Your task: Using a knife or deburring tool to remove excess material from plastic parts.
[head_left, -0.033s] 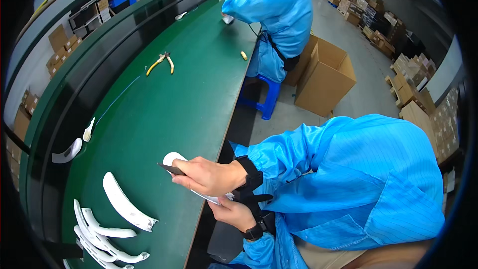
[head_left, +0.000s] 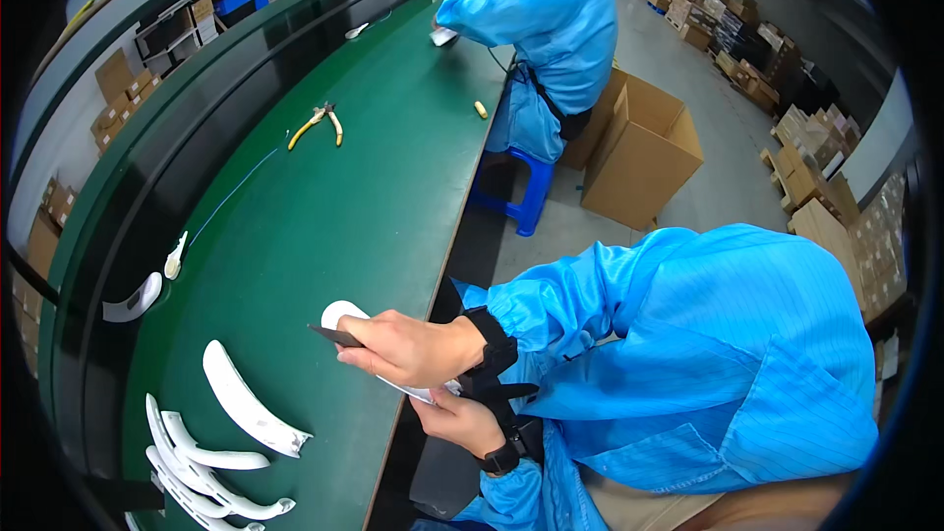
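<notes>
My right hand (head_left: 423, 346), the upper of the two, is closed around a dark, flat-bladed tool (head_left: 337, 335). The tool's pointed tip sticks out past the thumb, and its handle is hidden in the fist. Below it, my left hand (head_left: 464, 423) grips the near end of a white curved plastic piece (head_left: 344, 313). The right hand covers the middle of that piece; its rounded far end shows above the green tabletop. Where the blade meets the piece, if it does, cannot be made out. Both wrists wear black bands.
Several white curved pieces (head_left: 202, 467) lie at the table's lower left, with a single white piece (head_left: 251, 401) beside them. Yellow-handled pliers (head_left: 320, 125) lie farther up the green table (head_left: 364, 206). A co-worker (head_left: 551, 29) in blue sits beyond, near a cardboard box (head_left: 639, 152).
The right hand and its tool have shifted very slightly left. The left hand looks still. Farther off, the white object at the co-worker's hand has moved a little left.
</notes>
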Motion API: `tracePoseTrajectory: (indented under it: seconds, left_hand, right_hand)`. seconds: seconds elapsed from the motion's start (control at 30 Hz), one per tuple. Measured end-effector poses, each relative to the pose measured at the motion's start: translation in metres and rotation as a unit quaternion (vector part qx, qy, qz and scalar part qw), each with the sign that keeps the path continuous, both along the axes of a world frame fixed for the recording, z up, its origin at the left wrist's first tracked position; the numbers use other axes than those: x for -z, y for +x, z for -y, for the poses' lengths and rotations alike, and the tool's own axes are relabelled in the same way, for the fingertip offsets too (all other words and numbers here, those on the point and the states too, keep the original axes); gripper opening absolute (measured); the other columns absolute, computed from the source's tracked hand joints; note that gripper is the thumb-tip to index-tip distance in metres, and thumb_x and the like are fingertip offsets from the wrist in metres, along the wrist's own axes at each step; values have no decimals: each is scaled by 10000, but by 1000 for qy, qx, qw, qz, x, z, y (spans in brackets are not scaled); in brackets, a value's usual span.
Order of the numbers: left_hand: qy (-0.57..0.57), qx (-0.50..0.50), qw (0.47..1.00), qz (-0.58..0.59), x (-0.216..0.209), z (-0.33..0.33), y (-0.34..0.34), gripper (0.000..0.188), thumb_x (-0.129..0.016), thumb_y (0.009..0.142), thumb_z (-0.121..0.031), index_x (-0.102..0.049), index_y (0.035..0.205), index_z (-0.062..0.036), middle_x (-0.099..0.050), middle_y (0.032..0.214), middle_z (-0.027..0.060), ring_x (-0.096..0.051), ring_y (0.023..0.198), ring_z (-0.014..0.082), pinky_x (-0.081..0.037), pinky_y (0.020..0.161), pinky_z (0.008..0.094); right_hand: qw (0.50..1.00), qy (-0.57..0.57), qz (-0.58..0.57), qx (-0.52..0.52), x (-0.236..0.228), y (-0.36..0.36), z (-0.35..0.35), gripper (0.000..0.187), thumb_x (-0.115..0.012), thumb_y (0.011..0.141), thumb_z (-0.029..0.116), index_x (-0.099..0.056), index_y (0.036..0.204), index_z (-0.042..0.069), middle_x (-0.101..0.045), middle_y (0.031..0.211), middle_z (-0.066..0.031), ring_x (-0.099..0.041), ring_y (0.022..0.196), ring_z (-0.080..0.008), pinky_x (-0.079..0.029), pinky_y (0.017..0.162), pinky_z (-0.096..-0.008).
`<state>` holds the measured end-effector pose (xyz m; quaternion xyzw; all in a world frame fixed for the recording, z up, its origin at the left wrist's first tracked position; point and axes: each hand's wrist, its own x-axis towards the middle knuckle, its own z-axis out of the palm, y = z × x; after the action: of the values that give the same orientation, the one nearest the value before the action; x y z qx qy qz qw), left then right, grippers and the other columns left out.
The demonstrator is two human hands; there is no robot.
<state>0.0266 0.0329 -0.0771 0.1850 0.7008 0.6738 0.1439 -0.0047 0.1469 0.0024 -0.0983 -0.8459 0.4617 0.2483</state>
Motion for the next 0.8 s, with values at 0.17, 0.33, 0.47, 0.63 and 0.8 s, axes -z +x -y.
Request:
tracePoseTrajectory:
  seconds: [0.17,0.33,0.47,0.63,0.8]
  left_hand:
    - [18,4,1000,16,4,1,5,347,-472,949,-135,-531,1127,156,-637,996,269,-642,911,354,-480,770,406]
    - [39,15,999,-9,4,0,2,337,-438,958,-96,-505,1167,161,-631,1012,257,-656,865,297,-499,717,387]
    - [-9,36,999,32,-24,9,-2,423,-419,956,-56,-384,1331,136,-646,977,253,-680,718,236,-554,601,333]
    - [-225,30,925,-305,-60,15,-11,507,-484,881,11,-415,1381,54,-659,1008,250,-672,748,363,-536,632,421]
    - [-286,61,811,-507,-73,21,-33,545,-548,835,24,-443,1369,54,-635,1070,223,-641,921,365,-508,757,428]
  right_hand:
    - [999,-10,-51,12,0,8,7,199,-495,995,178,-434,938,-3,-494,623,-149,-496,506,-304,-391,488,-397]
    - [986,-162,1,-31,-15,14,1,214,-505,986,198,-449,921,2,-544,647,-103,-579,553,-209,-452,506,-344]
    - [993,-86,-47,64,-42,27,-31,222,-574,943,221,-529,931,4,-572,723,-66,-578,657,-124,-465,583,-301]
    - [990,-132,44,-1,0,42,-40,656,-785,775,381,-519,1195,-46,-621,1037,-116,-599,908,-175,-505,709,-292]
    - [931,-359,12,-73,12,36,-34,601,-788,784,288,-528,1215,-40,-603,1003,-66,-584,886,-114,-514,699,-265]
